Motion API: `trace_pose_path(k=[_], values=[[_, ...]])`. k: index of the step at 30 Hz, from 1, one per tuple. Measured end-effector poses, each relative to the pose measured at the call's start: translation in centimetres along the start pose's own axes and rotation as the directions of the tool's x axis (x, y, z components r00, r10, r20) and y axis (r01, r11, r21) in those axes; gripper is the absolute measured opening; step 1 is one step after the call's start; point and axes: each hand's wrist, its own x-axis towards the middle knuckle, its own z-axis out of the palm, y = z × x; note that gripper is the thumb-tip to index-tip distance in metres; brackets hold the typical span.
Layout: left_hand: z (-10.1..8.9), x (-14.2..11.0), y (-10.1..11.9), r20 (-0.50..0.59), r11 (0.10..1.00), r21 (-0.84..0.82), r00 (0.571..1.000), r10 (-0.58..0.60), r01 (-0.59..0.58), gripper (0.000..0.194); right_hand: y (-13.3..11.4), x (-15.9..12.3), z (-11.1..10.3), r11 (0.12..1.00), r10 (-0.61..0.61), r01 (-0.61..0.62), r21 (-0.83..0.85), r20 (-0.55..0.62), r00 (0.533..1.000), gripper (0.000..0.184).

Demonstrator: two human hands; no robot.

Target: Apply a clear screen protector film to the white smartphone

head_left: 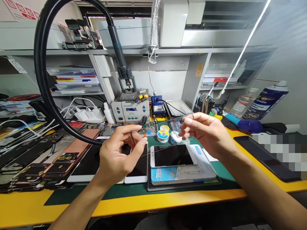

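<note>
My left hand is raised over the phones, thumb and index curved around one end of a thin dark strip. My right hand pinches the other end between thumb and index. Fine lines stretch between both hands, one high and one low, like a narrow loop or frame; its exact kind is too thin to tell. Below lies a white phone with a dark screen, resting on a blue and white box on a black mat. Another white-edged phone lies partly behind my left hand.
Disassembled phones crowd the left side, beside a white tablet. A hot-air station and solder spool stand behind. A black hose arches at left. A dark phone and spray can are at right.
</note>
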Motion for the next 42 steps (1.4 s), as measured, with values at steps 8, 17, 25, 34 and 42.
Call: trace_pose_path(k=[8,17,25,34,42], values=[[-0.9,1.1,-0.5,0.219,0.851,0.354,0.919,0.327,-0.388,0.081,0.0,0.7,-0.5,0.993,0.101,-0.099,0.059,-0.028,0.994,0.027],[-1.0,1.5,-0.6,0.251,0.804,0.389,0.892,0.377,-0.449,0.074,-0.2,1.2,-1.3,0.98,0.176,-0.178,0.087,0.026,0.984,0.03],[-0.6,1.2,-1.7,0.281,0.93,0.255,0.941,0.191,-0.265,0.07,-1.3,0.2,-4.2,0.957,-0.038,0.079,-0.279,0.152,0.988,0.062],[0.2,0.9,-2.8,0.376,1.0,0.0,0.926,0.029,-0.031,0.068,-2.7,-2.5,-6.9,0.553,-0.016,0.345,-0.758,0.404,0.914,0.062],[0.2,0.1,-3.1,0.416,0.995,0.004,0.904,-0.096,0.103,0.066,-1.4,-2.0,-7.5,0.519,0.064,0.344,-0.783,0.437,0.897,0.062]])
